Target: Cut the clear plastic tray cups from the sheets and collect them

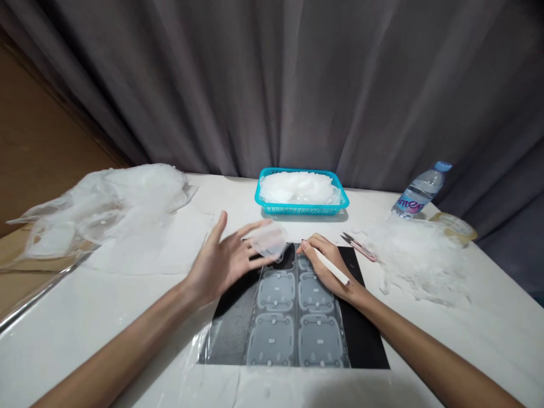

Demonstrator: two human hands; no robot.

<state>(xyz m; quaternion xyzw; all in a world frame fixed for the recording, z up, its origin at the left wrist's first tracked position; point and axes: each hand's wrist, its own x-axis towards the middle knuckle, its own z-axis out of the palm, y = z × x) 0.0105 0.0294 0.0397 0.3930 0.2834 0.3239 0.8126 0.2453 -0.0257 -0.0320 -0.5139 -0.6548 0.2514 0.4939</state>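
Observation:
My left hand [225,258] hovers over the left part of a black mat [365,340], fingers spread, with a small clear plastic piece [268,239] pinched at its fingertips. My right hand [325,263] rests on a translucent sheet of moulded square pieces [293,317] lying on the mat. It grips a thin white stick-like tool [334,269], whose tip touches the sheet's far end.
A turquoise basket [301,208] of clear plastic pieces stands at the back. Small pink snips [359,246], a pile of plastic scraps [414,255], a water bottle [419,192] and a tape roll [454,225] lie right. Crumpled plastic bags [114,201] lie left. A grey curtain hangs behind.

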